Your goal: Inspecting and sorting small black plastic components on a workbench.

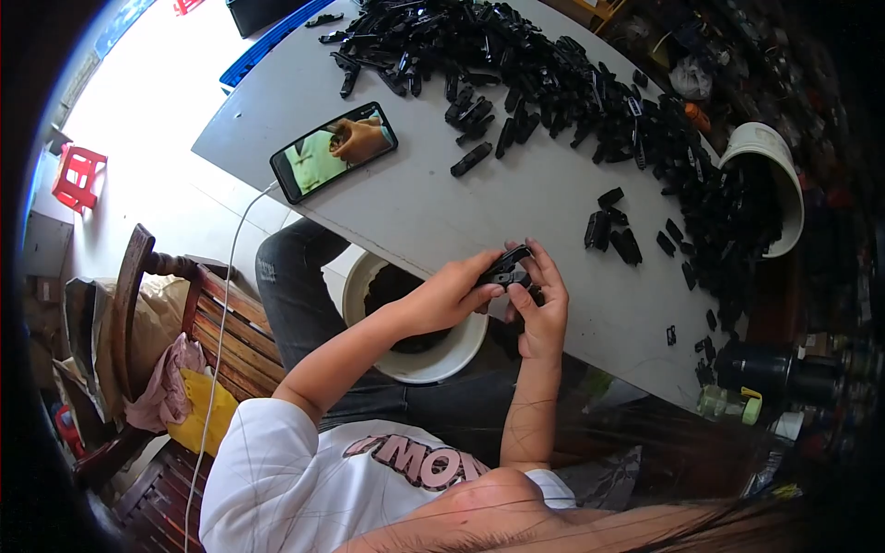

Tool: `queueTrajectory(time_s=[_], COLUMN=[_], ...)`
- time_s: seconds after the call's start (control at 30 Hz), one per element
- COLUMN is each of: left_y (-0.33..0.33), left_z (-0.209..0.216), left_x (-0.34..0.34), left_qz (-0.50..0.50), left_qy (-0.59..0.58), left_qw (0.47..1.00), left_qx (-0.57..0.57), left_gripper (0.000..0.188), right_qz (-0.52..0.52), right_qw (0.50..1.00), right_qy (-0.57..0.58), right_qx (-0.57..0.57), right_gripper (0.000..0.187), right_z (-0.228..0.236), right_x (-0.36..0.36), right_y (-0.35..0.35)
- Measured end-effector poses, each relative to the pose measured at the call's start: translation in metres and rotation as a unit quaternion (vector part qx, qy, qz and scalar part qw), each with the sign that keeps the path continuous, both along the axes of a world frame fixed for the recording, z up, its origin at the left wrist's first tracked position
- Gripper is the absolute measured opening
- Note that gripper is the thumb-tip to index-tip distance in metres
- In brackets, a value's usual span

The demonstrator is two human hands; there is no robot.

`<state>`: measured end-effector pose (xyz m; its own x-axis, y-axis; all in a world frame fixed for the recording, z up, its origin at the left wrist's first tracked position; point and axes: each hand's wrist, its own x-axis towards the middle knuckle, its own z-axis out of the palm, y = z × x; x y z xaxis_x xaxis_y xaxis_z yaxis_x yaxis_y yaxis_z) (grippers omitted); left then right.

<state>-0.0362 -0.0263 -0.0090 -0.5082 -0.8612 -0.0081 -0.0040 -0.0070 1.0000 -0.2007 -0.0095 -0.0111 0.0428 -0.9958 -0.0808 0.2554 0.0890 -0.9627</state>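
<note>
Between my two hands, just over the near edge of the table, is a small black plastic part. My left hand grips it from the left, thumb along its lower side. From the other side my right hand pinches it, the fingers curled around its far end. The fingers cover much of the part, so its full shape is hidden. Below my hands, between my legs, stands a white bucket with dark pieces inside. A few loose black parts lie on the table to the right of my hands.
A large heap of black plastic parts spreads along the table's far and right sides. On the right a tipped white bucket spills more. A phone with a white cable lies at the left. A wooden chair stands left of me.
</note>
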Motion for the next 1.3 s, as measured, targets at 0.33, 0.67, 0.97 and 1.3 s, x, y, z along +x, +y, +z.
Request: queueTrajectory(time_s=[0.33, 0.67, 0.97, 1.3], left_y=[0.003, 0.006, 0.007, -0.127], left_z=[-0.008, -0.016, -0.011, -0.026], left_x=[-0.001, 0.002, -0.006, 0.034], left_qz=[-0.004, 0.001, -0.019, 0.127], left_qy=[-0.011, -0.021, -0.046, -0.414], left_qw=[0.999, 0.998, 0.998, 0.75], left_qx=[-0.043, -0.055, -0.038, -0.499], left_gripper=[0.044, 0.035, 0.032, 0.049], right_qz=[-0.055, -0.096, -0.077, -0.254], right_qw=[0.998, 0.946, 0.993, 0.869], right_qy=[0.039, 0.242, -0.085, 0.407], right_qx=[-0.02, -0.19, 0.026, -0.123], right_gripper=[0.059, 0.035, 0.025, 0.015], right_z=[-0.014, -0.042, -0.016, -0.01], right_x=[0.002, -0.009, 0.003, -0.086], right_y=[0.009, 0.016, 0.016, -0.065])
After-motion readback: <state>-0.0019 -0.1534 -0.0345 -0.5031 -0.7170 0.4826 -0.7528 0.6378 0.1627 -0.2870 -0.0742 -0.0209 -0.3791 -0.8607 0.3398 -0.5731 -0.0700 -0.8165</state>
